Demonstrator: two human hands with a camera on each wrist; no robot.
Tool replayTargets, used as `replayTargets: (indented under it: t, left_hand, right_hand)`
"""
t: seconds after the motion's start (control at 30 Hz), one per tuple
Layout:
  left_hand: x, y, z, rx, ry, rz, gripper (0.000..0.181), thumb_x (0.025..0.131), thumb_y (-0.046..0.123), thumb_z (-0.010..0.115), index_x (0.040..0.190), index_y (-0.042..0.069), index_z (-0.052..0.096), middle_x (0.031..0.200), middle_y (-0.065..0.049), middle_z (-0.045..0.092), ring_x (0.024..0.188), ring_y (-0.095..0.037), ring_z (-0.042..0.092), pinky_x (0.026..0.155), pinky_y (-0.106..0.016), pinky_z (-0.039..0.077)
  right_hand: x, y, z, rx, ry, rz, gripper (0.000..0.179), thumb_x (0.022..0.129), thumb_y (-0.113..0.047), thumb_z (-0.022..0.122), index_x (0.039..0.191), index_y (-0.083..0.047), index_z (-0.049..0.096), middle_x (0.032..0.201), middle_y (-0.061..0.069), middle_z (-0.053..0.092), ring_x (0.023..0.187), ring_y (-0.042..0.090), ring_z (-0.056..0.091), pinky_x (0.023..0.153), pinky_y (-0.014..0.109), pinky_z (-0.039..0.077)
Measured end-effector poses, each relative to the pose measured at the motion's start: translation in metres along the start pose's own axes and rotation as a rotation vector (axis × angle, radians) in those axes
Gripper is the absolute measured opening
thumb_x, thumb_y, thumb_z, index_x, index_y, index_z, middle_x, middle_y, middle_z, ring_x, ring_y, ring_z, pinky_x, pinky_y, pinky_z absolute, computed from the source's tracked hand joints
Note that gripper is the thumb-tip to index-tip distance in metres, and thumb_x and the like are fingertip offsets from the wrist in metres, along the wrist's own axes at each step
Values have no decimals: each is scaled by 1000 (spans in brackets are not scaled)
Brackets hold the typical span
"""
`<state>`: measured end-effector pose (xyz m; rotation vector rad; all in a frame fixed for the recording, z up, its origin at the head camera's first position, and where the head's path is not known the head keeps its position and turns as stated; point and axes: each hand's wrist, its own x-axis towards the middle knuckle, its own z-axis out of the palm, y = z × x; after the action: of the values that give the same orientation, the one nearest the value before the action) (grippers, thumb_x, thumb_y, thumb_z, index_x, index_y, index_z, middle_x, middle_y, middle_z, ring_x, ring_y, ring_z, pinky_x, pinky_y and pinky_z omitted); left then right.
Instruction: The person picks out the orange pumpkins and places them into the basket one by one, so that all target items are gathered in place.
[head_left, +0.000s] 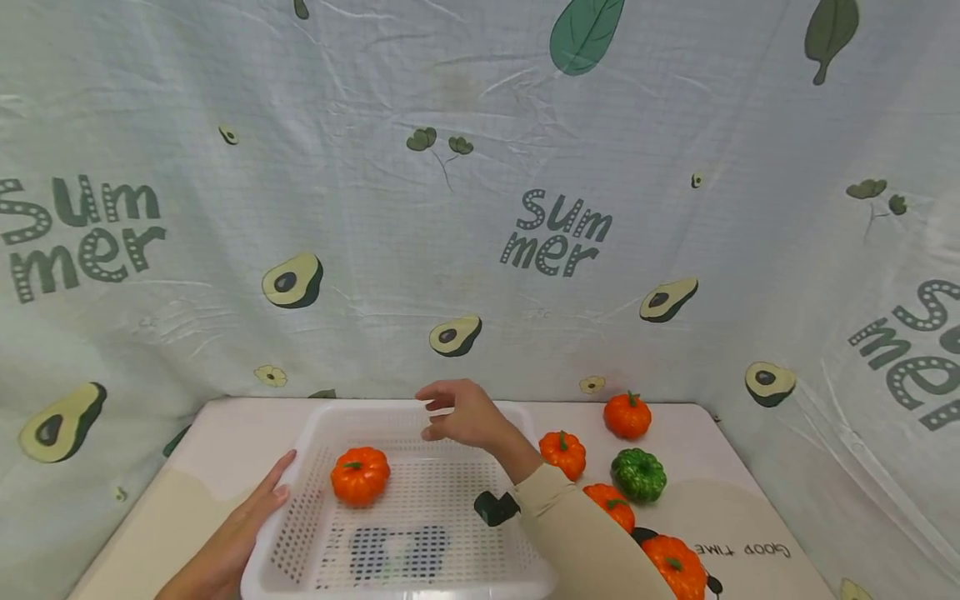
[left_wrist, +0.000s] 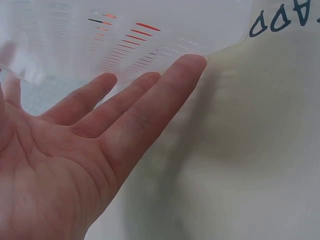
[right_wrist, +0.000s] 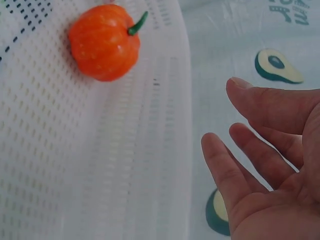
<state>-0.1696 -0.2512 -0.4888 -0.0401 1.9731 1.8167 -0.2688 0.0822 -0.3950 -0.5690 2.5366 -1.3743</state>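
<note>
A white perforated plastic basket stands on the table with one small orange pumpkin inside, toward its left. Along the basket's left outer wall lies my left hand. Its fingers are extended, and in the left wrist view the fingertips come up to the basket wall. Over the basket's far edge hovers my right hand, fingers loosely bent and apart, nothing in them. From the right wrist, the pumpkin appears inside the basket, away from that hand.
Right of the basket are several orange pumpkins, among them one at the back and one near the front, plus a green pumpkin. A printed cloth hangs behind the table. My right sleeve crosses the basket's right side.
</note>
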Motion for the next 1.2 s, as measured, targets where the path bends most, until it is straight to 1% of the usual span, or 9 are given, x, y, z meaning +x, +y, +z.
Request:
replayTargets:
  t: [0.07, 0.23, 0.4, 0.53, 0.67, 0.77, 0.9, 1.0, 1.2]
  left_hand:
    - [0, 0, 0, -2, 7, -4, 68, 113, 49, 28, 166, 38, -14, 175, -21, -5, 134, -38, 46, 97, -60, 56]
    - [0, 0, 0, 23, 17, 4, 68, 114, 47, 28, 166, 35, -13, 175, -22, -4, 134, -39, 46, 96, -57, 57]
    - [-1, -2, 0, 73, 47, 28, 67, 114, 46, 29, 167, 33, -8, 175, -22, -3, 133, -39, 48, 94, -52, 59]
    - [-1, 0, 1, 89, 62, 39, 66, 114, 45, 29, 168, 31, -5, 175, -23, -2, 132, -38, 49, 93, -49, 59]
    - [0, 1, 0, 98, 60, 11, 68, 113, 49, 30, 168, 33, -7, 175, -22, -3, 130, -37, 50, 94, -50, 60]
    - [0, 2, 0, 101, 59, 5, 69, 113, 49, 30, 168, 33, -8, 175, -22, -3, 129, -37, 51, 94, -51, 60]
    - [-2, 2, -1, 108, 63, 25, 66, 114, 46, 29, 168, 31, -6, 175, -23, -3, 130, -37, 52, 91, -48, 61]
    - [-2, 2, -1, 104, 55, 35, 65, 114, 46, 28, 168, 32, -6, 175, -23, -4, 132, -37, 51, 92, -47, 60]
    - [0, 0, 0, 95, 48, 29, 66, 114, 46, 29, 168, 32, -6, 175, -22, -4, 134, -38, 48, 94, -48, 59]
  right_hand:
    - [-2, 1, -8, -4, 15, -9, 49, 84, -3, 82, 131, -11, 71, 135, 10, 71, 119, 31, 71, 97, 41, 60]
    - [-8, 5, -29, 36, 36, -28, 49, 84, -1, 81, 131, -7, 70, 137, 15, 69, 125, 38, 67, 99, 42, 59]
    - [-11, 12, -46, 45, 77, 21, 48, 85, -2, 81, 132, -9, 70, 138, 13, 69, 124, 36, 68, 100, 44, 59]
    - [-15, 21, -61, 36, 127, 53, 47, 87, -3, 80, 133, -11, 70, 138, 12, 69, 126, 35, 67, 101, 45, 58]
    - [-19, 30, -76, 21, 172, 68, 45, 89, -4, 78, 133, -10, 69, 138, 12, 70, 129, 35, 65, 103, 47, 57]
    - [-21, 37, -87, 35, 183, 65, 46, 90, -2, 76, 134, -7, 68, 139, 15, 69, 130, 37, 63, 104, 48, 56]
    - [-22, 48, -99, 65, 189, 59, 47, 90, -2, 76, 136, -4, 67, 141, 18, 67, 132, 40, 61, 103, 47, 57]
    - [-25, 55, -106, 87, 211, 68, 48, 89, -1, 76, 136, -2, 67, 143, 21, 65, 132, 41, 61, 102, 47, 57]
    - [-31, 72, -121, 84, 265, 90, 49, 88, 0, 76, 136, 2, 65, 145, 26, 62, 133, 44, 60, 101, 48, 58]
